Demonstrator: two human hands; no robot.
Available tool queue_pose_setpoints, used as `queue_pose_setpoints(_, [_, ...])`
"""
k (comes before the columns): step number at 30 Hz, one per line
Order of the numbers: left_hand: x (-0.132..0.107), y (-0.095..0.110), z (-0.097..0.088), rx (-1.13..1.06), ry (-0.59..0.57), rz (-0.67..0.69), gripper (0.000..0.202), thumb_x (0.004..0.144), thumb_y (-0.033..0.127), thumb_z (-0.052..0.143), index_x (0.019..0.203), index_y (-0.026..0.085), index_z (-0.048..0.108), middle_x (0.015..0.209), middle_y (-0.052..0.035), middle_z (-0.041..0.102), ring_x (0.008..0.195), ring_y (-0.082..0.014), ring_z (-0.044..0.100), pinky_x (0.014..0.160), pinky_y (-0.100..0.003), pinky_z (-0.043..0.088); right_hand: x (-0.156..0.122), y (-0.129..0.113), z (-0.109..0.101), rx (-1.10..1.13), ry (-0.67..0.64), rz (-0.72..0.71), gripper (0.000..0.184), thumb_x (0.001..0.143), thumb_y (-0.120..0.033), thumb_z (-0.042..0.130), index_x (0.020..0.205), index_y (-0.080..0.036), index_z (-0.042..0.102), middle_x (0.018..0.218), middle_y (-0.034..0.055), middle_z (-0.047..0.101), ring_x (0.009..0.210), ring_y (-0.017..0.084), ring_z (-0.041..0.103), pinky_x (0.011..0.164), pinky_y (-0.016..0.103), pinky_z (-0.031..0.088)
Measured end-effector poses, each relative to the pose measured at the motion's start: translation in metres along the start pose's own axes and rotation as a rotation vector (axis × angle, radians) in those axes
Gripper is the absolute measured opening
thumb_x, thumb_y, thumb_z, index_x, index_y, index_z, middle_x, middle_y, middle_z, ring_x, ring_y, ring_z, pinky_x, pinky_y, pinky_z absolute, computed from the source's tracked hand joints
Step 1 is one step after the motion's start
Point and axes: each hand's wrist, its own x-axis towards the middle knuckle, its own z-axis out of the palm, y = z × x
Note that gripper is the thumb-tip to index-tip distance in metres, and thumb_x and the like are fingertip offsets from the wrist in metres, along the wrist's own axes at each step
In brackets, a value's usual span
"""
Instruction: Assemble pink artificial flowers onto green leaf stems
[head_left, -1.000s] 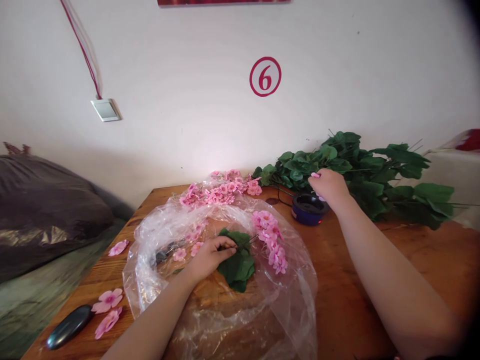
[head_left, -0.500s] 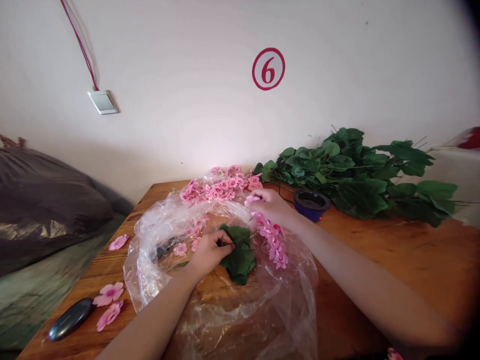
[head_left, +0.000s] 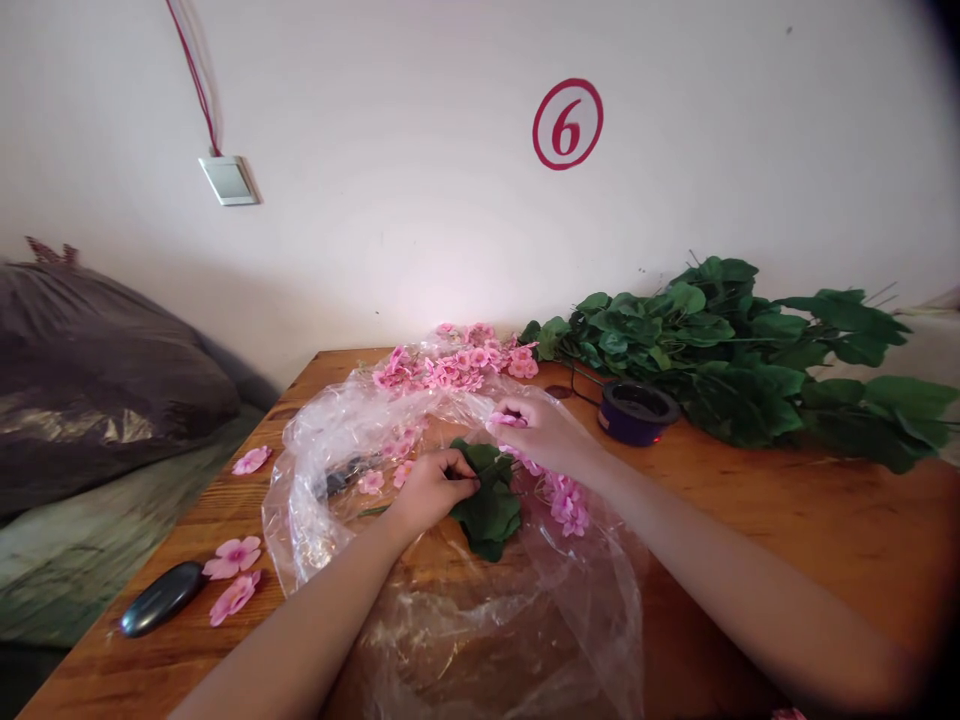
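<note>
My left hand (head_left: 435, 490) is closed in a pinch on a green leaf spray (head_left: 491, 510) of artificial foliage, above the clear plastic bag (head_left: 480, 610). A pink artificial flower (head_left: 507, 420) is pinched in my right hand (head_left: 544, 430), up and to the right of the leaves. Below that hand, a bunch of pink blossoms (head_left: 566, 503) lies on the plastic. More pink flowers (head_left: 461, 362) are heaped at the bag's far side, and a few small ones show inside it. Whether the leaf and the flower touch is unclear.
Green leaf stems (head_left: 720, 350) are piled at the back right beside a small dark blue pot (head_left: 637, 412) with a red light and a cord. Loose pink petals (head_left: 234, 558) and a shiny black oval object (head_left: 163, 598) lie at left. A dark stuffed sack (head_left: 97, 370) stands beyond the table (head_left: 750, 520).
My right hand has come slightly lower with the flower, nearer the leaves. My left hand keeps its pinch. The whole view has shifted a little.
</note>
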Motion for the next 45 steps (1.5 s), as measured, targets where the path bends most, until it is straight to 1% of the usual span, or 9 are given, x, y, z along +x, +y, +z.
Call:
queue_pose_setpoints(5, [0.0, -0.002, 0.0, -0.005, -0.004, 0.018, 0.004, 0.068, 0.018, 0.068, 0.066, 0.017, 0.064, 0.067, 0.0027, 0.062, 0.063, -0.0119, 0.055, 0.059, -0.023, 0.039, -0.003, -0.004, 0.002, 0.03, -0.009, 0.026, 0.017, 0.08, -0.033, 0.052, 0.07, -0.02, 0.052, 0.06, -0.0022, 0.05, 0.055, 0.012, 0.041, 0.051, 0.026, 0.024])
queue_pose_setpoints(9, [0.001, -0.002, 0.0, -0.029, -0.005, 0.004, 0.006, 0.068, 0.021, 0.069, 0.067, 0.017, 0.065, 0.069, 0.0014, 0.062, 0.063, -0.0121, 0.054, 0.058, -0.023, 0.038, -0.004, -0.006, 0.002, -0.003, 0.007, 0.039, 0.02, 0.08, -0.035, 0.053, 0.068, -0.019, 0.052, 0.06, -0.0029, 0.049, 0.055, 0.011, 0.039, 0.05, 0.026, 0.021])
queue_pose_setpoints(16, [0.001, 0.001, 0.0, -0.021, 0.026, 0.001, 0.01, 0.065, 0.024, 0.071, 0.064, 0.017, 0.064, 0.068, 0.0004, 0.062, 0.064, -0.013, 0.054, 0.059, -0.024, 0.039, -0.002, -0.003, 0.001, -0.022, 0.0, 0.033, 0.017, 0.08, -0.033, 0.053, 0.07, -0.02, 0.053, 0.061, -0.0024, 0.051, 0.055, 0.012, 0.041, 0.051, 0.026, 0.024])
queue_pose_setpoints(22, [0.0, 0.002, 0.001, -0.025, 0.014, 0.005, 0.013, 0.066, 0.026, 0.072, 0.064, 0.017, 0.063, 0.066, 0.0008, 0.06, 0.063, -0.0127, 0.053, 0.057, -0.023, 0.038, -0.001, 0.006, 0.006, 0.037, -0.001, 0.053, 0.014, 0.079, -0.033, 0.053, 0.073, -0.021, 0.055, 0.061, -0.001, 0.054, 0.055, 0.013, 0.044, 0.051, 0.026, 0.027])
queue_pose_setpoints(27, [0.0, 0.001, 0.001, -0.03, 0.007, 0.001, 0.012, 0.067, 0.025, 0.072, 0.065, 0.017, 0.064, 0.066, 0.0015, 0.06, 0.062, -0.0121, 0.053, 0.056, -0.023, 0.038, 0.0, 0.005, 0.006, 0.042, -0.015, 0.069, 0.015, 0.079, -0.034, 0.053, 0.074, -0.02, 0.057, 0.062, -0.001, 0.056, 0.055, 0.013, 0.046, 0.051, 0.026, 0.028])
queue_pose_setpoints(32, [0.0, -0.003, 0.001, -0.037, 0.001, 0.012, 0.01, 0.07, 0.024, 0.07, 0.067, 0.017, 0.063, 0.066, 0.0023, 0.059, 0.061, -0.0114, 0.052, 0.055, -0.023, 0.037, -0.001, 0.001, 0.005, 0.003, -0.009, 0.045, 0.016, 0.08, -0.033, 0.054, 0.072, -0.02, 0.057, 0.061, -0.0021, 0.054, 0.055, 0.013, 0.045, 0.052, 0.027, 0.026])
queue_pose_setpoints(37, [0.001, -0.006, 0.001, -0.018, 0.006, 0.017, 0.01, 0.07, 0.024, 0.07, 0.067, 0.017, 0.064, 0.066, 0.0021, 0.06, 0.061, -0.0116, 0.053, 0.056, -0.023, 0.037, 0.001, 0.005, 0.005, -0.004, 0.003, 0.03, 0.016, 0.081, -0.033, 0.053, 0.072, -0.02, 0.054, 0.061, -0.0035, 0.05, 0.056, 0.012, 0.043, 0.052, 0.026, 0.026])
queue_pose_setpoints(41, [0.0, -0.002, 0.0, -0.022, 0.008, 0.003, 0.009, 0.069, 0.023, 0.07, 0.067, 0.017, 0.065, 0.066, 0.0021, 0.06, 0.061, -0.0114, 0.053, 0.056, -0.023, 0.037, 0.002, 0.007, 0.005, 0.005, -0.002, 0.012, 0.017, 0.082, -0.032, 0.052, 0.07, -0.021, 0.052, 0.061, -0.003, 0.05, 0.057, 0.013, 0.044, 0.052, 0.026, 0.026])
queue_pose_setpoints(45, [0.0, 0.003, 0.0, -0.015, 0.018, 0.002, 0.008, 0.068, 0.022, 0.071, 0.065, 0.017, 0.065, 0.066, 0.0022, 0.061, 0.062, -0.0117, 0.053, 0.058, -0.024, 0.038, 0.001, 0.006, 0.005, 0.007, -0.009, 0.034, 0.018, 0.081, -0.032, 0.053, 0.068, -0.021, 0.05, 0.06, -0.0029, 0.05, 0.056, 0.013, 0.044, 0.052, 0.026, 0.027])
